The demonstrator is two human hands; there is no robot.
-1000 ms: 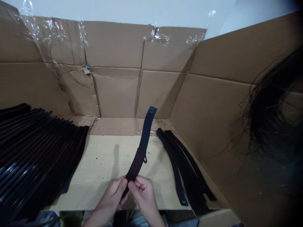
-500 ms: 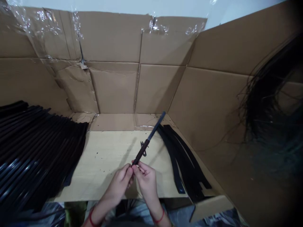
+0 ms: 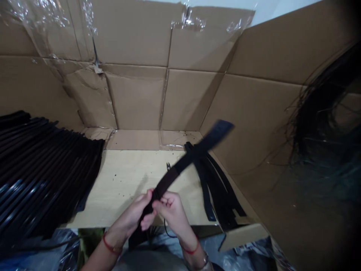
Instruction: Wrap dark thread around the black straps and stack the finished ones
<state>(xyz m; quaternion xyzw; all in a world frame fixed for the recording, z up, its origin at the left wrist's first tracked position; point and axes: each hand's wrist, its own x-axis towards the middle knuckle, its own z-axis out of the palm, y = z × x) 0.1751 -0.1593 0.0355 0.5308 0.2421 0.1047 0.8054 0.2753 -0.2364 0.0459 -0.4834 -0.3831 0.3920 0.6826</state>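
A long flat black strap (image 3: 184, 162) with a dark brown middle section slants up to the right between my hands. Its far end is raised above the table and blurred; the near end hangs down past the front edge. My left hand (image 3: 135, 214) is closed on the strap from the left, thumb on top. From the right, my right hand (image 3: 172, 210) pinches it with thumb and fingers. Behind the strap, small dark thread snips (image 3: 168, 165) lie on the table, mostly covered.
A thick row of similar dark straps (image 3: 50, 165) fills the left side. Several black straps (image 3: 218, 188) lie at the right of the pale table (image 3: 132, 169). Taped cardboard walls (image 3: 135, 98) stand behind and to the right. A bundle of black strands (image 3: 313, 116) hangs at right.
The strap has turned from edge-on to showing its flat face, and its far end has swung to the right. My hands have shifted along it, and the near part now shows below them.
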